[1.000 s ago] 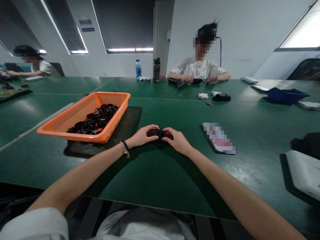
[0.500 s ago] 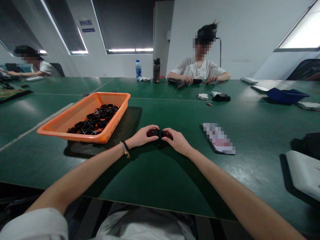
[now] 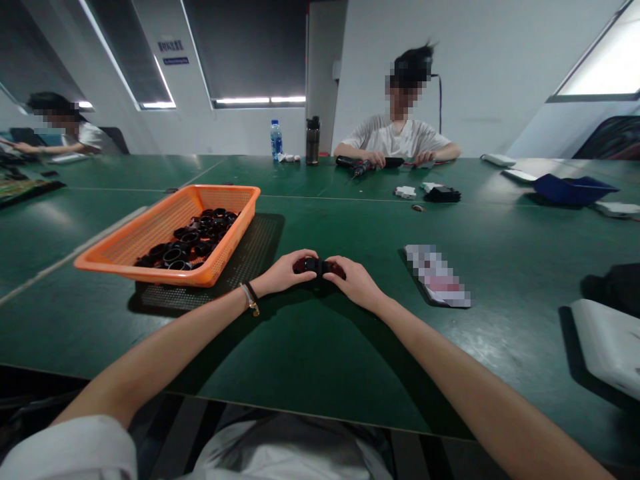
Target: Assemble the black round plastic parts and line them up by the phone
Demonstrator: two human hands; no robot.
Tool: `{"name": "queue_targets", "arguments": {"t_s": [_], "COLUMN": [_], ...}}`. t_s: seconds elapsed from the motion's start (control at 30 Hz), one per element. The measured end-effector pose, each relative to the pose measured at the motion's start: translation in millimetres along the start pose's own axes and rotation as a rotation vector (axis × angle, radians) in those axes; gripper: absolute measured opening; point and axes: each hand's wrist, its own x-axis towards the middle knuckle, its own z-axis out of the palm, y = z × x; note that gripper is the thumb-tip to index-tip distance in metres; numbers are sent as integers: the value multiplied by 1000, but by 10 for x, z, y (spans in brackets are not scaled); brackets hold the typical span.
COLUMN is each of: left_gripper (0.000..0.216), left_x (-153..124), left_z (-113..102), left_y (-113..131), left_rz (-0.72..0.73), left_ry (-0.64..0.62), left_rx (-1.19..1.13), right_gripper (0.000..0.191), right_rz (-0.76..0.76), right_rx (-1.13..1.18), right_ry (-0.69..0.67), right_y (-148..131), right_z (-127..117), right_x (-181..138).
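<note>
Between my hands, just above or on the green table (image 3: 320, 373), is a small black part (image 3: 319, 268) with dark reddish sides. My left hand (image 3: 289, 270) grips its left end between thumb and fingers. The right end is held the same way by my right hand (image 3: 356, 281). My fingers cover much of the part, so its exact kind cannot be made out. To the left stands an orange plastic basket (image 3: 227, 267) with perforated walls. Inside it lie several black ring-shaped parts (image 3: 190, 239).
A phone (image 3: 437, 277) lies right of my hands, and a white case (image 3: 610, 340) sits at the right edge. Across the table a person (image 3: 400, 137) handles a power drill (image 3: 361, 167). Further back are a blue tray (image 3: 573, 191), a water bottle (image 3: 277, 141) and a dark flask (image 3: 313, 141).
</note>
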Motion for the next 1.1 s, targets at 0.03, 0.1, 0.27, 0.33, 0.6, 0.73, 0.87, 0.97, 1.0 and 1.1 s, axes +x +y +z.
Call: {"name": "queue_targets", "arguments": {"t_s": [0.03, 0.1, 0.27, 0.33, 0.6, 0.73, 0.87, 0.97, 1.0, 1.1], "left_gripper": [37, 37, 37, 37, 36, 36, 35, 36, 36, 37], "left_x": [0, 0, 0, -1, -2, -3, -5, -2, -1, 4], "left_z": [0, 1, 3, 3, -2, -1, 2, 1, 1, 2], "left_y": [2, 5, 4, 4, 17, 20, 21, 20, 18, 8], "left_rz": [0, -2, -11, -6, -10, -13, -15, -9, -7, -7], "left_ry": [1, 2, -1, -3, 1, -2, 3, 3, 3, 3], "left_rx": [3, 8, 18, 7, 19, 16, 5, 4, 4, -3], "right_gripper": [17, 16, 16, 16, 17, 15, 15, 17, 18, 25], "right_rz": [-2, -7, -3, -2, 9, 4, 13, 14, 8, -17], "right_rx": [-5, -7, -10, -15, -27, -18, -21, 7, 25, 97], "right_ry": [6, 14, 3, -4, -13, -9, -15, -15, -9, 6], "right_y": [5, 13, 16, 12, 3, 5, 0, -3, -2, 7], "right_z": [5, 14, 17, 12, 0, 1, -6, -11, -12, -9], "right_x": [2, 6, 12, 13, 4, 4, 6, 3, 0, -10]}}
